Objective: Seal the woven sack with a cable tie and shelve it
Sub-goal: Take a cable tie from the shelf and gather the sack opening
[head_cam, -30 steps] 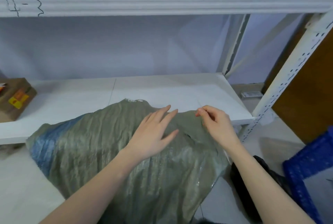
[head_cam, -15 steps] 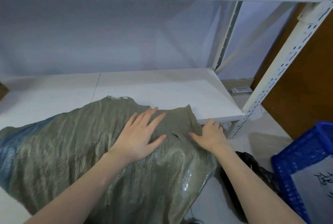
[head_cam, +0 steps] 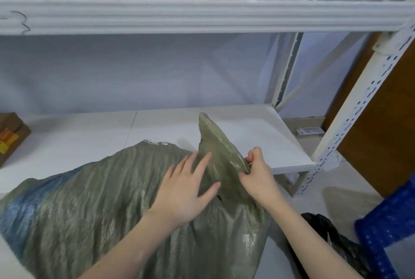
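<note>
The right hand (head_cam: 258, 173), flat a moment before, pinched the sack (head_cam: 112, 200) corner and had lifted it; the left hand (head_cam: 186, 189) pressed flat, fingers apart; gathering had begun

Left hand (head_cam: 186, 189): palm down, fingers straight and spread, pressing flat, just beside the right.
Right hand (head_cam: 256, 173): fingers curled, thumb pinching, wrist bent.

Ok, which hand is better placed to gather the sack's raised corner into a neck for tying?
Probably the right hand: its fingers already pinch the edge of the upright corner of the woven sack. The left hand lies flat, fingers spread, pressing the fabric beside it.
</note>
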A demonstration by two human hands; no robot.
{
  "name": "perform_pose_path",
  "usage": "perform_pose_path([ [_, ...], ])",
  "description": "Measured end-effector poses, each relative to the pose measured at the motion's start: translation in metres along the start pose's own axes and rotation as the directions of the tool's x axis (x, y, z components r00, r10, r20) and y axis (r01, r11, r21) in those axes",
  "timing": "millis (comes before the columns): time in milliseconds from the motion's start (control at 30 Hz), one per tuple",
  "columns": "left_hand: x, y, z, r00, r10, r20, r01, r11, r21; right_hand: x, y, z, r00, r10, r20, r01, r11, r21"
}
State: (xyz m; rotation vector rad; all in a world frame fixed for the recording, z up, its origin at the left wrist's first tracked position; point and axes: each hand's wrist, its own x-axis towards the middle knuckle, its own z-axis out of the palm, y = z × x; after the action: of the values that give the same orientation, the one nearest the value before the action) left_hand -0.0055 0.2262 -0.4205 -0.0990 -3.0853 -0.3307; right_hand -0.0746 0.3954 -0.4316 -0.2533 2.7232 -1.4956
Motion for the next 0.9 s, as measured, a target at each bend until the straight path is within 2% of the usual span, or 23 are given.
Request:
perform_pose_path([
  [100,0.003,0.007,-0.017,0.990,-0.138,0.011,0.137,0.976,-0.170,-0.003,-0.017,0.001,0.999,-0.053,-0.013,0.054,0.978,0.200],
  [167,0.004,0.010,-0.029,0.973,-0.225,0.060,0.232,0.919,-0.320,-0.007,-0.032,-0.001,0.996,-0.084,-0.020,0.086,0.942,0.323],
  [267,0.006,0.012,-0.042,0.950,-0.278,0.144,0.308,0.759,-0.574,-0.011,-0.052,-0.001,0.991,-0.133,-0.030,0.131,0.869,0.478],
  [367,0.007,0.016,-0.049,0.972,-0.228,0.056,0.169,0.511,-0.843,-0.015,-0.071,0.000,0.984,-0.175,-0.045,0.170,0.812,0.559],
  [467,0.008,0.019,-0.059,0.955,-0.283,-0.087,0.004,0.305,-0.952,-0.017,-0.086,0.000,0.983,-0.172,-0.058,0.178,0.845,0.505],
  [533,0.007,0.018,-0.068,0.929,-0.338,-0.152,-0.069,0.246,-0.967,-0.018,-0.092,0.001,0.987,-0.145,-0.075,0.163,0.902,0.400],
  [600,0.007,0.015,-0.076,0.902,-0.382,-0.203,-0.118,0.234,-0.965,-0.019,-0.095,0.002,0.994,-0.071,-0.081,0.091,0.954,0.287],
  [700,0.004,0.009,-0.085,0.879,-0.410,-0.243,-0.157,0.234,-0.960,-0.026,-0.099,0.006,0.996,0.067,0.050,-0.075,0.981,0.181],
  [767,0.001,0.005,-0.090,0.883,-0.399,-0.247,-0.177,0.205,-0.963,-0.030,-0.100,0.013,0.981,0.107,0.160,-0.132,0.979,0.157],
  [900,-0.003,-0.003,-0.099,0.931,-0.332,-0.153,-0.144,0.050,-0.988,-0.031,-0.104,0.029,0.952,0.057,0.301,-0.127,0.968,0.216],
])
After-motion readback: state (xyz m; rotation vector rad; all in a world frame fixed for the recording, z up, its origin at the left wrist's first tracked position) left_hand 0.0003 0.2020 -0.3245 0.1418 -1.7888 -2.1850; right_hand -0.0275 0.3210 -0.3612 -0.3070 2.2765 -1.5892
